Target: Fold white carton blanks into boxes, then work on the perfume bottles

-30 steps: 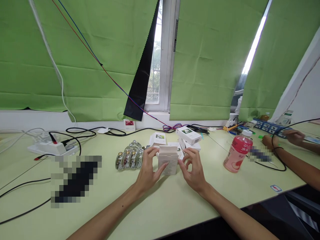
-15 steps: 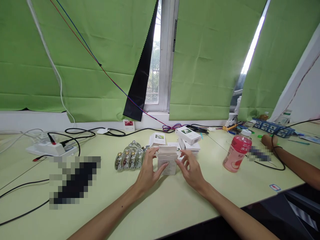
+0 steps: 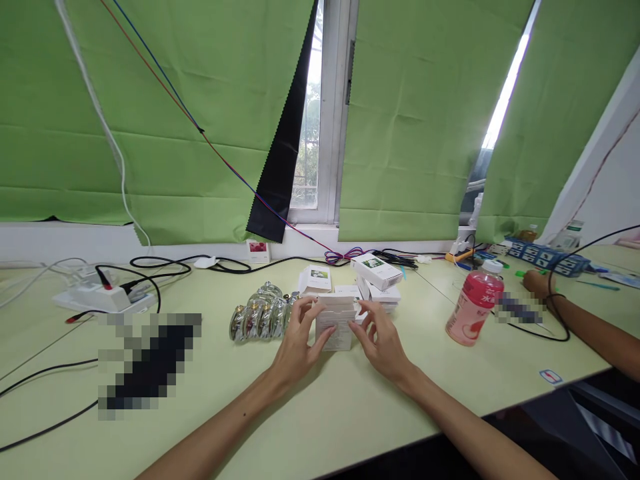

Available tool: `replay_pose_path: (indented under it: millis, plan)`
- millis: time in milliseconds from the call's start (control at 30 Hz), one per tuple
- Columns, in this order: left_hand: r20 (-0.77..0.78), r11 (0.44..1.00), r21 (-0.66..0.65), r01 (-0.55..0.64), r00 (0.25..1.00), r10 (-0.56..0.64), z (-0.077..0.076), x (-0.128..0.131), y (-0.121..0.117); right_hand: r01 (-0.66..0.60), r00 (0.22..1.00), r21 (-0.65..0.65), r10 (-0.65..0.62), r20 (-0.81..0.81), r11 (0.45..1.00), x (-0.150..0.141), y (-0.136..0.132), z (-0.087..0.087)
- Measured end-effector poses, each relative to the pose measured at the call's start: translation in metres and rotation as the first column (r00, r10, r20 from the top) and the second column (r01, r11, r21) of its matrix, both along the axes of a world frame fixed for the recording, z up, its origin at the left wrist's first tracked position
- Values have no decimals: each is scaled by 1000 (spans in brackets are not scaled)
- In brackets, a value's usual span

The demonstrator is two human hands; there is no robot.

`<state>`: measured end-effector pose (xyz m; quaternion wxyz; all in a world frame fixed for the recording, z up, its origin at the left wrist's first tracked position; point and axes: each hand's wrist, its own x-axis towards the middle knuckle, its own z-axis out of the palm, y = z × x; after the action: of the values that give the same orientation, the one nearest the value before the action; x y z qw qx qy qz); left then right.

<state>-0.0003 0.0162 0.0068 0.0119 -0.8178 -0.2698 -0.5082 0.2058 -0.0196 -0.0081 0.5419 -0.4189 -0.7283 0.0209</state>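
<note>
A small white carton box stands upright on the pale green table in front of me. My left hand grips its left side, thumb on the front and fingers curled over the top edge. My right hand holds the right side, fingers pressing on the top flap, which now lies down. A cluster of shiny silver wrapped items lies just left of the box. More white boxes are stacked right behind it.
A pink drink bottle stands at the right. Another person's arm rests on the table's right end. A white power strip with black cables lies at the left, beside a blurred dark patch. Green blinds cover the window behind.
The box's top flap stood open a second ago; my fingers have pushed it down onto the box. The other person's far hand has moved out of view.
</note>
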Motion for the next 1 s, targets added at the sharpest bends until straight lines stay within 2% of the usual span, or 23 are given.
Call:
replay_pose_path:
  millis: [500,833,1000]
  plan:
    - [21,997,-18,71,997,-71,2,0,-3,-22,1000,-6,22,2,1000,-1,-1,0]
    - [5,999,-12,48,999,-48,4,0,-5,-34,998,-2,34,56,999,-1,-1,-1]
    - [0,999,-18,42,999,-43,3,0,-5,-49,997,49,46,58,998,-1,1,0]
